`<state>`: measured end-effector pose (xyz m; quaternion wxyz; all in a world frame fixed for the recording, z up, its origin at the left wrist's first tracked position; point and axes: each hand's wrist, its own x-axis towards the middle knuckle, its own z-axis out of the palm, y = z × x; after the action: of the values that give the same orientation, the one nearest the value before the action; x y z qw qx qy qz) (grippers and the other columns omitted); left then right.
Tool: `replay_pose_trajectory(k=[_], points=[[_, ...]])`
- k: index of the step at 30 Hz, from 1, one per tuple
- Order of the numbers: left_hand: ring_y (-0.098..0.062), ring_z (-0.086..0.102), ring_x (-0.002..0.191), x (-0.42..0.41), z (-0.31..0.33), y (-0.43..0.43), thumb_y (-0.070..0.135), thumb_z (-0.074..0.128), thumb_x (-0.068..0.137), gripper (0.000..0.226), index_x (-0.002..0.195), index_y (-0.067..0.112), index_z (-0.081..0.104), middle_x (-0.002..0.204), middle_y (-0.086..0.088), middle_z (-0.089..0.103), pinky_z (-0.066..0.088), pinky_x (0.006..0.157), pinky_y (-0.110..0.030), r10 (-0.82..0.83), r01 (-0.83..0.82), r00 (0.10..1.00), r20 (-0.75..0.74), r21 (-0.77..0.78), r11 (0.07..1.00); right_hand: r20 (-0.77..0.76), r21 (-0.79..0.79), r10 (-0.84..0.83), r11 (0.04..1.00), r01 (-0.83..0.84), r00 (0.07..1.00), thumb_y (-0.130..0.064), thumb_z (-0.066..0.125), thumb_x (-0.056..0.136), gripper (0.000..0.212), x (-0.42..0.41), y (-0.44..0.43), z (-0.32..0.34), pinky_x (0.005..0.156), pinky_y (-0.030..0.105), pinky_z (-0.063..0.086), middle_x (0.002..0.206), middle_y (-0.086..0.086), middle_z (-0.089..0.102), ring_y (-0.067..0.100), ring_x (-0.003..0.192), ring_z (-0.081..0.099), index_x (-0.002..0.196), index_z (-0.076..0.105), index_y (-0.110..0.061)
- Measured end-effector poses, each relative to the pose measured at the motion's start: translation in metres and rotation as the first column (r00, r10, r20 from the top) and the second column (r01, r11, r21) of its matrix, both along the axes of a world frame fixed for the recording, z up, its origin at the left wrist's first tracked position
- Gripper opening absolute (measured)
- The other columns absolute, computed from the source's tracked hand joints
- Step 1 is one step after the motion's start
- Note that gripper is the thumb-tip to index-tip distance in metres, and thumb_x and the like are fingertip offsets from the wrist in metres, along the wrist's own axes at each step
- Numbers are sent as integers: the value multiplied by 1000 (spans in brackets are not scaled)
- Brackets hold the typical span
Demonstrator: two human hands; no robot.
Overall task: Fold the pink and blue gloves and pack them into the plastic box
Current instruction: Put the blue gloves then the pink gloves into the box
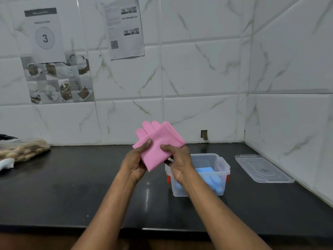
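A folded pink glove is held up in the air above the black counter, its fingertips pointing up and away. My left hand grips its lower left edge with the thumb on top. My right hand pinches its lower right edge. Just behind and to the right of my right hand stands the clear plastic box with red clips. A folded blue glove lies inside it, partly hidden by my right wrist.
The box's clear lid lies flat on the counter to the right, near the tiled side wall. A bag of brownish items and a white object sit at the far left. The counter's front edge runs below my forearms.
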<state>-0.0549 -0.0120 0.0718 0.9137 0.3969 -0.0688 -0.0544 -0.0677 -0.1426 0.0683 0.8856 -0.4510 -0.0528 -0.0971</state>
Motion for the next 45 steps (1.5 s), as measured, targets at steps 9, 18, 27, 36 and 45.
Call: replay_pose_trajectory(k=[9,18,27,36,45], points=[[-31,71,94,-1,24,-28,4,81,63,57,117,-3,64,110,-20,72,60,75,-41,-81,18,986,146,392,920,-6,-307,132,943,-128,991,-16,77,75,37,-18,-101,20,90,49,55,107,15,72,29,100,67,108,69,0],[-28,70,92,11,25,-60,-13,65,77,36,111,-2,65,104,-18,73,59,72,-36,-206,135,975,79,522,842,-3,-481,-114,871,98,994,-3,69,83,34,-22,-132,17,94,49,54,113,19,67,34,107,64,116,62,2],[-27,67,84,30,30,-77,8,64,85,23,107,-1,62,102,-17,69,58,70,-39,-106,45,994,24,794,606,-108,-735,-264,671,102,958,-11,64,84,27,-2,-145,23,70,33,52,110,21,65,27,89,64,108,58,0],[-30,62,81,33,9,-91,5,53,84,26,106,-7,61,96,-19,64,53,69,-36,-99,-133,981,169,947,294,-74,-925,-264,379,33,962,-25,56,88,45,9,-142,7,69,32,47,116,8,56,20,93,57,129,42,-11],[-39,62,94,34,-3,-107,0,38,90,29,62,6,42,102,-26,65,45,69,-38,-261,-405,902,344,884,-235,276,-947,-264,-241,214,924,-17,44,93,24,15,-132,-11,71,30,45,110,14,69,27,88,61,96,65,-5]])
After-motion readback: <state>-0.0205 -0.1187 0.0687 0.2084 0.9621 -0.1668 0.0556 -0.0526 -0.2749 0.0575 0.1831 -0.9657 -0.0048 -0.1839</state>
